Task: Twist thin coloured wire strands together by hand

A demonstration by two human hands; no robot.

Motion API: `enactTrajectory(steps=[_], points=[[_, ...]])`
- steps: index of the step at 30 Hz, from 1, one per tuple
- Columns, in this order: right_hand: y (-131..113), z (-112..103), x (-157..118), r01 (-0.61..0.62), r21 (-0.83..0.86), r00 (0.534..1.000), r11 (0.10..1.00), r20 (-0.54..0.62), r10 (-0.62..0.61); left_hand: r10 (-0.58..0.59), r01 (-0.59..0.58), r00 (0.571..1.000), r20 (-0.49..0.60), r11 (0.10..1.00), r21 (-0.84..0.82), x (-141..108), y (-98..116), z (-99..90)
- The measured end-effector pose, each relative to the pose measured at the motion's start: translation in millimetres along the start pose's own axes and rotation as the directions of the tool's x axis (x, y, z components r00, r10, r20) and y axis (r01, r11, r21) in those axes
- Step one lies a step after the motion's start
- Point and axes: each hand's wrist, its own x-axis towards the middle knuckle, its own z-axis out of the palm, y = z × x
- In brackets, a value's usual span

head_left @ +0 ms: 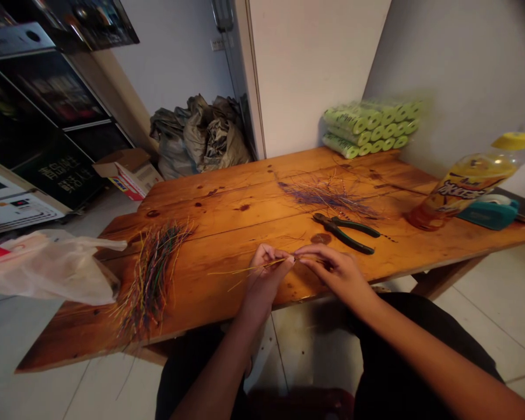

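Observation:
Thin yellowish wires (231, 272) run through the fingers of both hands at the table's near edge. My left hand (266, 268) is closed on them, their loose ends sticking out to the left. The fingertips of my right hand (330, 265) pinch the same wires, meeting the left thumb and fingers. What lies right at the fingertips is too small to make out. Just beyond the right hand lie pliers (345, 230) with dark green handles, spread apart. A loose pile of purple and orange wires (332, 198) is behind them. Left of my hands lies a thick bundle of multicoloured wires (155, 274).
The wooden table (227, 227) has a white plastic bag (48, 265) at its left. To the right stand a bottle of amber drink (468, 186) and a teal box (492, 210). Wrapped green-white rolls (371, 125) sit at the back. Grey sacks (201, 137) and a cardboard box (131, 172) are beyond.

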Motion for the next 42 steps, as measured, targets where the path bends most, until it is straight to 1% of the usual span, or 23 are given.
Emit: enactTrajectory(steps=[3,6,8,10,11,12,13,14,16,18,21,25,27,30,32,34,35,37,39,42], points=[[-1,1,-1,0.04,-0.004,0.999,0.999,-0.019,-0.041,-0.024,0.023,0.999,-0.033,1.0,-0.019,1,-2,1.8],[-4,1,-3,0.114,-0.091,0.993,0.989,0.003,-0.114,-0.01,0.011,0.999,-0.033,1.0,0.003,1,-2,1.2],[-6,1,-3,0.163,-0.116,0.986,0.98,0.062,-0.156,0.016,-0.015,0.999,-0.038,1.0,0.011,2,-1,-1.0],[-6,-1,-1,0.172,-0.072,0.977,0.982,0.144,-0.16,0.045,-0.044,0.997,-0.055,0.999,0.015,4,0,-4.1],[-6,-2,0,0.144,-0.004,0.974,0.99,0.18,-0.141,0.06,-0.059,0.996,-0.059,0.998,0.022,5,1,-5.8],[-5,-3,2,0.082,0.091,0.973,0.992,0.21,-0.1,0.076,-0.074,0.995,-0.063,0.997,0.039,5,1,-7.5],[-5,-4,4,-0.011,0.206,0.97,0.978,0.24,-0.04,0.094,-0.09,0.993,-0.067,0.994,0.063,6,1,-9.0],[-3,-5,6,-0.117,0.324,0.962,0.939,0.274,0.025,0.114,-0.108,0.991,-0.066,0.99,0.092,6,2,-10.2],[-1,-6,10,-0.3,0.498,0.927,0.814,0.354,0.125,0.151,-0.143,0.988,-0.037,0.976,0.165,4,3,-11.8],[2,-6,12,-0.406,0.556,0.885,0.725,0.438,0.159,0.176,-0.175,0.984,0.018,0.954,0.242,2,5,-12.4],[5,-4,11,-0.483,0.573,0.841,0.662,0.514,0.169,0.195,-0.216,0.976,0.1,0.926,0.31,0,7,-13.1],[7,0,6,-0.559,0.617,0.81,0.554,0.549,0.205,0.177,-0.222,0.972,0.156,0.909,0.353,1,8,-14.8],[7,2,4,-0.574,0.622,0.801,0.533,0.563,0.206,0.16,-0.215,0.972,0.174,0.903,0.372,1,10,-15.4],[7,1,4,-0.57,0.591,0.792,0.572,0.58,0.19,0.104,-0.187,0.966,0.236,0.913,0.364,0,13,-15.3],[5,-1,6,-0.557,0.528,0.787,0.642,0.583,0.204,0.072,-0.167,0.961,0.267,0.92,0.355,0,14,-14.8],[3,-3,7,-0.515,0.433,0.796,0.74,0.562,0.225,0.076,-0.167,0.965,0.252,0.917,0.363,-1,13,-14.2],[2,-4,8,-0.474,0.387,0.813,0.791,0.536,0.225,0.086,-0.171,0.968,0.236,0.912,0.372,-1,12,-13.8],[0,-5,8,-0.376,0.314,0.863,0.872,0.461,0.206,0.111,-0.186,0.972,0.209,0.903,0.386,0,10,-13.2],[-1,-4,7,-0.293,0.259,0.906,0.92,0.383,0.181,0.135,-0.205,0.971,0.198,0.898,0.389,1,7,-12.9],[-1,0,5,-0.2,0.134,0.948,0.971,0.277,0.157,0.17,-0.233,0.967,0.189,0.891,0.39,2,3,-12.6]])
